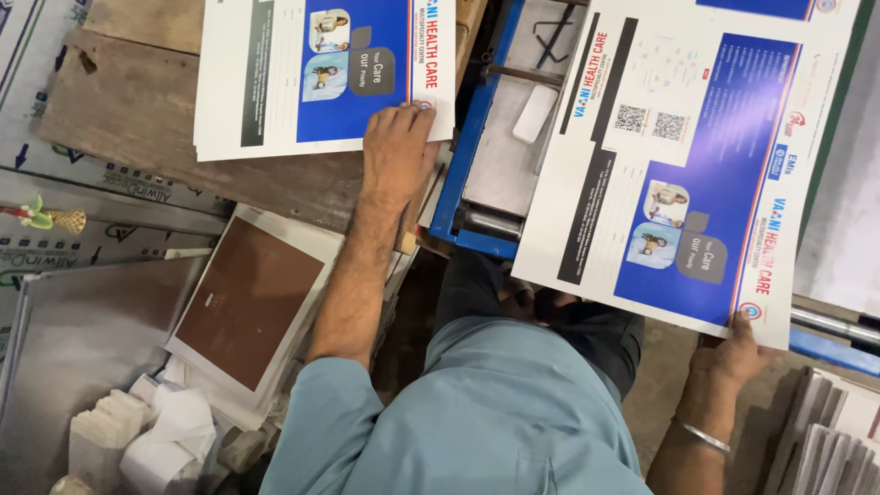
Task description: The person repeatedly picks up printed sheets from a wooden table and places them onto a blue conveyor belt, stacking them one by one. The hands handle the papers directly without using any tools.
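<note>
A print workshop: printed sheet stacks (312, 73), blue machine (467, 174).

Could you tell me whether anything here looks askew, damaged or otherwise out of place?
Yes: the printed sheet gripped at its corner by the right hand lies tilted, overhanging the blue frame. The stack under the left hand sits straighter. The wooden board looks worn.

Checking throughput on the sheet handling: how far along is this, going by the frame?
Done: a stack of printed sheets lies on the wooden board, left hand flat on its corner. In hand: right hand grips the lower edge of another printed sheet over the blue machine bed. Left: cannot tell how many sheets remain; more paper stacks sit lower right.
</note>
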